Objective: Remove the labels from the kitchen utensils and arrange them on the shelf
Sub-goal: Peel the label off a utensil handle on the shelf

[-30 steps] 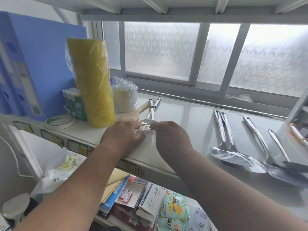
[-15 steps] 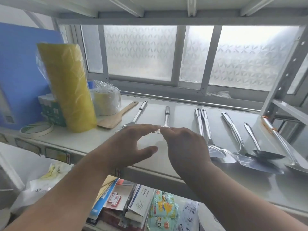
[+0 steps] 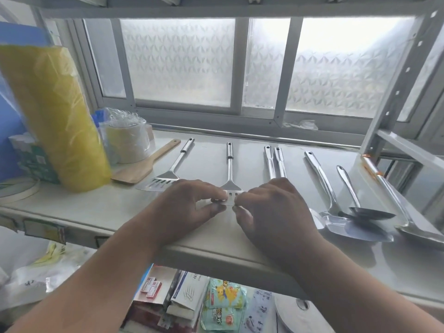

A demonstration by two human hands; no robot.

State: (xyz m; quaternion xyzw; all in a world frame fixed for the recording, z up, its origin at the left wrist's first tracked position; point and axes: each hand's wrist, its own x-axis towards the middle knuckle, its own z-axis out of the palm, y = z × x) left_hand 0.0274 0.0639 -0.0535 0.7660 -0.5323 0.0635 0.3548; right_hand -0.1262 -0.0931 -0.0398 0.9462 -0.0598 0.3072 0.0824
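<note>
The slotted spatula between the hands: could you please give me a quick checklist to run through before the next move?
1. Left hand pinches the blade of the slotted spatula: ok.
2. Right hand pinches the blade's other side: ok.
3. Label gone from the blade: cannot tell, fingers cover it.
4. Spatula lies flat on the shelf, handle toward the window: ok.
5. Apart from the other slotted spatula on its left: ok.
6. Apart from the paired handles on its right: ok.
</note>
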